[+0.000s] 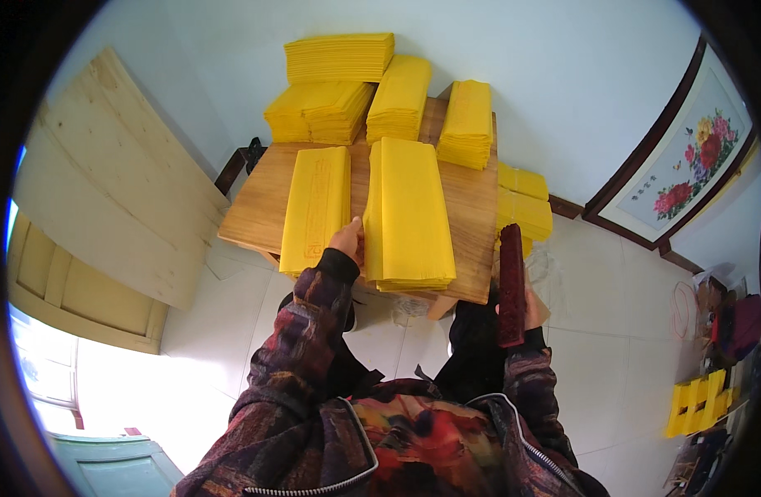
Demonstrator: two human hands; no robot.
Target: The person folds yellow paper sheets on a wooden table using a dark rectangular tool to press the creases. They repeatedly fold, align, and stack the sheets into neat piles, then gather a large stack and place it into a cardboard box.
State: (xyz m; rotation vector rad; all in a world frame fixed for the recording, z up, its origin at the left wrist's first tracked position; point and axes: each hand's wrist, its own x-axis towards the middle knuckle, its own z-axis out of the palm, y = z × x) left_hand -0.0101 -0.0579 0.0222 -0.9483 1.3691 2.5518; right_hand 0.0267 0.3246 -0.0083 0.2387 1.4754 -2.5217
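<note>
My left hand (348,240) is between two stacks of yellow paper, its fingertips closed at the left edge of the right-hand paper stack (413,215). That edge stands slightly apart from the folded top; how many sheets are pinched I cannot tell. Beside my left hand lies the other yellow paper stack (316,207), with a faint red printed design on top. Off the table's right front corner, my right hand (535,308) is closed around a long, dark red stamp block (511,286), which is held upright. Both paper stacks rest on the wooden table (471,199).
Folded yellow paper bundles (326,108) are piled along the table's back edge, against the wall. More yellow bundles (525,203) sit low at its right. A pale wooden board (115,174) leans at the left; a framed flower picture (678,157) stands at the right.
</note>
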